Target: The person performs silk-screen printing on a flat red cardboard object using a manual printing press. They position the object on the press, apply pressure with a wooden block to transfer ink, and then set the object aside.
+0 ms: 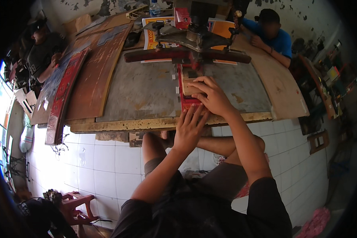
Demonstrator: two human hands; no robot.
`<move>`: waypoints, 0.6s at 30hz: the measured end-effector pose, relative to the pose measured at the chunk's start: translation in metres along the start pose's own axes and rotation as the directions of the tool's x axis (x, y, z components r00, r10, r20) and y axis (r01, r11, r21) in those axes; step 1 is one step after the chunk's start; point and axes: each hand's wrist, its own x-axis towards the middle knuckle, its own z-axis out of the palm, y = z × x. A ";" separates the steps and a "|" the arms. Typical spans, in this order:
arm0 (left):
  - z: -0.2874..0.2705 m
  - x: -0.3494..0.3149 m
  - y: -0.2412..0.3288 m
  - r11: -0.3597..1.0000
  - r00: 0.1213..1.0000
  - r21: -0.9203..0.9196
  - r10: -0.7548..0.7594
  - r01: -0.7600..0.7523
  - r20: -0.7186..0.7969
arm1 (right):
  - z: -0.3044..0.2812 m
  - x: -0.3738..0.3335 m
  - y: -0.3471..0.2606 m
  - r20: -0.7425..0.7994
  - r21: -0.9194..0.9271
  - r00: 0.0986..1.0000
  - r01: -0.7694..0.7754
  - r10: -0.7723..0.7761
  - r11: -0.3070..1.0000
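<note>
A pale wooden block (189, 88) lies on a red printed sheet (185, 106) at the middle of the grey tabletop. My right hand (212, 97) reaches over the block from the right, its fingers bent across the top and gripping it. Just nearer to me, my left hand (190, 126) lies flat with fingers spread, the tips on the near end of the red sheet. Beyond the block stands a dark metal screw-frame tool (194, 37) with a long reddish crossbar (146, 55). What lies beneath the block is hidden.
Brown boards (89, 79) and a long red printed strip (65, 93) lie at the left. Orange printed sheets (158, 33) and a plastic bottle (154, 8) are behind the tool. One person in blue (281, 37) sits at the far right, another (47, 51) at the left.
</note>
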 end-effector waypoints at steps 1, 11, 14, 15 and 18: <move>0.000 0.000 -0.001 1.000 1.000 0.014 0.005 -0.006 0.006 | 0.001 0.001 0.002 -0.010 -0.004 1.000 0.007 -0.007 1.000; -0.004 0.001 0.000 1.000 0.999 -0.023 -0.007 0.008 0.049 | 0.009 -0.003 0.008 -0.087 0.058 0.995 0.059 -0.053 0.997; -0.004 0.003 0.001 1.000 0.998 0.009 -0.018 0.017 0.055 | 0.006 -0.002 0.005 -0.124 0.044 0.990 0.068 -0.062 0.997; -0.004 0.002 0.000 1.000 0.998 0.005 -0.021 0.021 0.060 | 0.004 -0.003 0.002 -0.133 0.028 0.989 0.065 -0.061 0.997; -0.005 0.001 0.000 1.000 0.997 0.000 -0.025 0.025 0.072 | 0.002 -0.004 0.000 -0.129 0.021 0.990 0.055 -0.052 0.998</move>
